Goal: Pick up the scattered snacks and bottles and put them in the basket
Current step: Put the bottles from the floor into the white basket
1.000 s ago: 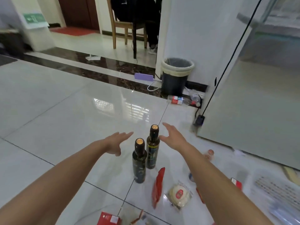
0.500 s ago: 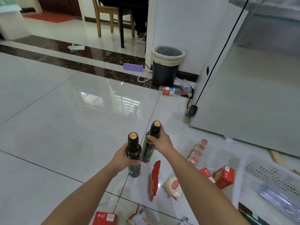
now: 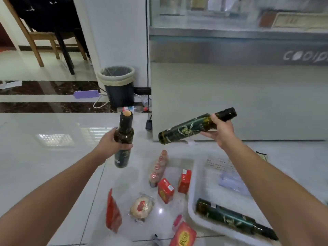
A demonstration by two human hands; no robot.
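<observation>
A: What lies nearest on the floor?

B: A red packet (image 3: 183, 236) at the near edge, blurred. Just past it, a red pouch (image 3: 112, 213) stands on the left, and a wrapped bun (image 3: 142, 206) lies to its right.

A: And the basket?

B: The white basket (image 3: 192, 205) sits on the near right. A green bottle (image 3: 230, 219) lies on its side inside it, neck pointing to the near right. Something clear lies farther back in it, too blurred to name.

A: What is still loose on the tiles?

B: A first red box (image 3: 166, 190) is left of the basket. A second red box (image 3: 184, 181) is just beside the basket's left wall. Beyond them lies a snack sleeve (image 3: 158, 168) of round red-topped pieces.

A: The hands?

B: The left hand (image 3: 111, 144) has its fingers wrapped round the shoulder of an upright bottle (image 3: 124, 139), which is off the floor on the far left of the snacks. The right hand (image 3: 220, 130) grips a tilted bottle (image 3: 188, 128) at the neck. That one is almost level in the air, base pointing left, apart from the basket.

A: Farther back?

B: A lined bin (image 3: 118, 84) stands against the wall, with a purple power strip (image 3: 87, 94) to its left and a plastic bottle (image 3: 132, 109) lying in front. A glass-fronted cabinet (image 3: 230, 86) fills the right, and a wooden chair (image 3: 44, 36) stands far left.
</observation>
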